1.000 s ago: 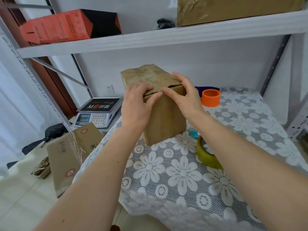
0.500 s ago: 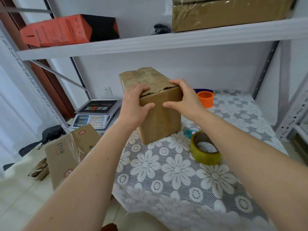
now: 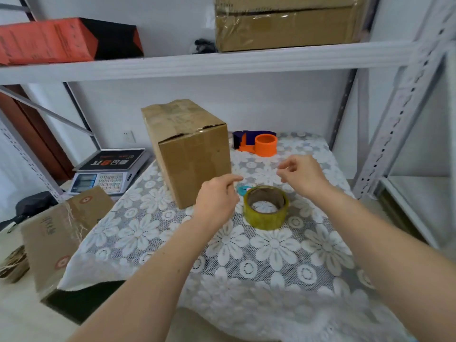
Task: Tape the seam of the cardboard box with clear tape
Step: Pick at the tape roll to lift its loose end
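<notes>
A brown cardboard box [image 3: 190, 154] stands upright on the flowered tablecloth [image 3: 259, 255], its top flaps folded down with a small gap at the front edge. A roll of yellowish clear tape [image 3: 266, 208] lies flat on the cloth, to the right of the box and in front of it. My left hand [image 3: 217, 201] hovers just left of the roll, fingers loosely curled, holding nothing. My right hand [image 3: 302, 175] hangs above and behind the roll, fingers apart and empty. Neither hand touches the box.
An orange and blue tape dispenser [image 3: 259, 143] sits behind the roll, and a small teal object [image 3: 243, 189] lies beside it. A digital scale [image 3: 108, 170] and another cardboard box [image 3: 61, 233] are at the left. A shelf [image 3: 222, 61] with boxes runs overhead; metal uprights [image 3: 399, 107] stand at the right.
Both hands have let go of the box's top and dropped toward the tape roll. The box stays standing on the cloth.
</notes>
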A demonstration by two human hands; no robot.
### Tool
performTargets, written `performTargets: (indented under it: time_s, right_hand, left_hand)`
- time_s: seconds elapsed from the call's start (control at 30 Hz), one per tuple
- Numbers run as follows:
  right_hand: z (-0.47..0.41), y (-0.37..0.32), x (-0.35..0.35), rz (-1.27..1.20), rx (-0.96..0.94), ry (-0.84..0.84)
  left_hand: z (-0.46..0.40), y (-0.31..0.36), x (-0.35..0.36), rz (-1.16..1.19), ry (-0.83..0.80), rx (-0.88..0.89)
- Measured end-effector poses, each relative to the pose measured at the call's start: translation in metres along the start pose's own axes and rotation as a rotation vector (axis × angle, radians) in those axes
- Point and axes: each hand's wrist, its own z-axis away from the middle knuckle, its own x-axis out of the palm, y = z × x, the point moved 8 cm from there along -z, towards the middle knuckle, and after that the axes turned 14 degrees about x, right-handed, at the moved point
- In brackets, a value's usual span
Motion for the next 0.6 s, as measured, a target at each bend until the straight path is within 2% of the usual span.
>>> performTargets:
  time_s: [0.2, 0.33, 0.6]
  right_hand:
    - [0.019, 0.026, 0.014, 0.186, 0.166, -0.136]
    - [0.027, 0.025, 0.023, 0.304, 0.18, -0.17]
    - [0.021, 0.028, 0.025, 0.251, 0.185, -0.195]
  left_hand:
    - [0.01, -0.014, 0.021, 0.076, -0.039, -0.156]
    - [0.012, -0.016, 0.031, 0.091, -0.089, -0.21]
    - [0.014, -0.028, 0.036, 0.194, -0.126, -0.349]
